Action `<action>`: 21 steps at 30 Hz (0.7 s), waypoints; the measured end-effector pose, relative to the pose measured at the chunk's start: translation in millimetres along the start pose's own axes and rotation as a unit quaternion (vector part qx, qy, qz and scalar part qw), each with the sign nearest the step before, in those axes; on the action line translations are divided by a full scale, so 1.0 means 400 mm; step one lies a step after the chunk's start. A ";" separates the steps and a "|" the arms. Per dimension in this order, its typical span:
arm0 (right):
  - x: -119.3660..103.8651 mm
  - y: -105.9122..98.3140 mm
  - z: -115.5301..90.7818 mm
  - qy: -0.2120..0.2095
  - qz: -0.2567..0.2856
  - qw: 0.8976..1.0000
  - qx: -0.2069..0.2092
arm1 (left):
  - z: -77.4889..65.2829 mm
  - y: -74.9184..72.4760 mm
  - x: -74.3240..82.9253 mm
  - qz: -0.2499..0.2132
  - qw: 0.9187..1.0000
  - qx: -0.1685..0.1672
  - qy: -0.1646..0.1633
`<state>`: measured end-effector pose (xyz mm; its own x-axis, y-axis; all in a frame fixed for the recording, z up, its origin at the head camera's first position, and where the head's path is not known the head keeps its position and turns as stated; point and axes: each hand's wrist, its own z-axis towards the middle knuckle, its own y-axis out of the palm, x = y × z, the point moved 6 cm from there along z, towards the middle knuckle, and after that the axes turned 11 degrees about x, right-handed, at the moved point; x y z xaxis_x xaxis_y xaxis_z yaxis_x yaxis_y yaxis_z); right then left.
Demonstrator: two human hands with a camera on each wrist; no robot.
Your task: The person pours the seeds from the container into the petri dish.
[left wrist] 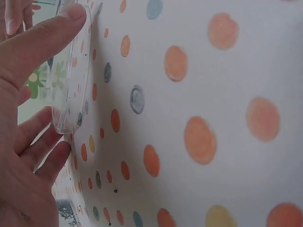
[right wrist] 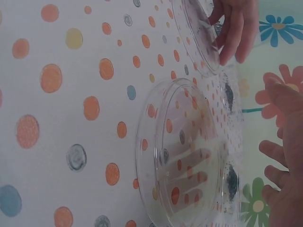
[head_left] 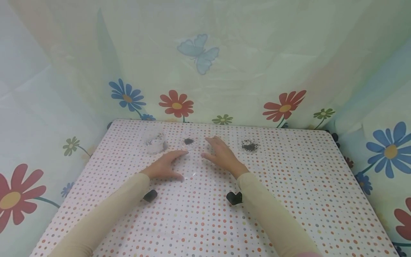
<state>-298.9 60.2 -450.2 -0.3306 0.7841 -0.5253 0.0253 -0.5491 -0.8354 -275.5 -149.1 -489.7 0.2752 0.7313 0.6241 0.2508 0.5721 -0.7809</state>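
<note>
My left hand (head_left: 164,166) spans a clear round plastic dish (left wrist: 71,101); in the left wrist view its thumb lies on the near rim and the other fingers are at the opposite edge. Over the table to the right hovers my right hand (head_left: 223,153), fingers loosely extended, holding nothing. A second clear round dish (right wrist: 182,151) sits on the dotted tabletop below it in the right wrist view, apart from those fingers. Both dishes look see-through, with the dots showing through them. In the head view they are faint and hard to outline.
Beyond the hands stand a clear container of whitish, speckled material (head_left: 155,143), a small pile of dark grains (head_left: 188,141) and a dish of dark grains (head_left: 249,145). A flowered curtain (head_left: 244,82) rises behind the table's far edge. Black wrist devices (head_left: 234,198) sit by both sleeves.
</note>
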 end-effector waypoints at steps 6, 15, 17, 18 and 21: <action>0.001 0.001 -0.002 0.001 -0.003 1.000 -0.003 | 0.002 0.007 0.000 0.016 1.000 0.001 0.009; 0.005 0.003 -0.003 0.011 -0.014 1.000 -0.005 | 0.003 0.012 0.005 0.022 1.000 -0.004 0.012; 0.005 0.003 -0.003 0.011 -0.018 1.000 -0.006 | 0.003 0.012 0.006 0.024 1.000 -0.007 0.006; 0.006 0.003 -0.003 0.011 -0.019 1.000 -0.006 | 0.003 0.011 0.008 0.024 1.000 -0.007 0.005; 0.007 0.003 -0.003 0.009 -0.019 1.000 -0.006 | 0.003 0.009 0.011 0.027 1.000 -0.005 0.002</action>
<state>-298.8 62.1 -452.8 -0.3140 0.8095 -0.4961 0.0240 -0.5156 -0.8565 -274.7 -143.2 -489.6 0.2918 0.7592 0.5818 0.2454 0.5285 -0.8127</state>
